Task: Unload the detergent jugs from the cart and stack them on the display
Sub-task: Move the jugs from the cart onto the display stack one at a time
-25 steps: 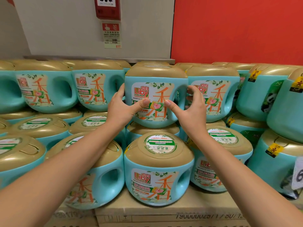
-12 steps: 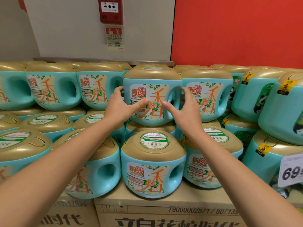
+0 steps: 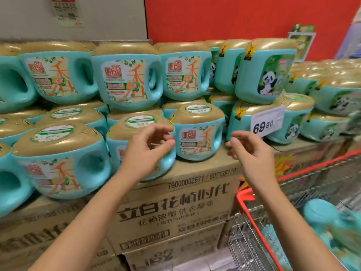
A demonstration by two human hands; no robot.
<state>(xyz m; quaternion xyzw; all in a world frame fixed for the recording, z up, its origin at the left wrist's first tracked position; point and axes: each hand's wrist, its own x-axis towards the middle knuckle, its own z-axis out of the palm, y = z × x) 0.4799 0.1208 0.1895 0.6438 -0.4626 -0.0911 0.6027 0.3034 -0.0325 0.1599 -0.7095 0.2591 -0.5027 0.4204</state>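
Jugs of teal plastic with gold lids (image 3: 127, 81) stacked in two tiers across upper and middle frame, on printed brown cardboard boxes (image 3: 175, 212). One more teal jug (image 3: 324, 218), blurred, in red-rimmed wire cart (image 3: 244, 194) at lower right. Left hand (image 3: 148, 145) at centre, in front of bottom-tier jug (image 3: 125, 130), fingers loosely curled, gripping nothing; contact with jug unclear. Right hand (image 3: 248, 151) just right of centre, fingers loosely curled, empty. White price tag (image 3: 266, 122) reading 69.90 near right hand. Red wall (image 3: 234, 16) at upper right.
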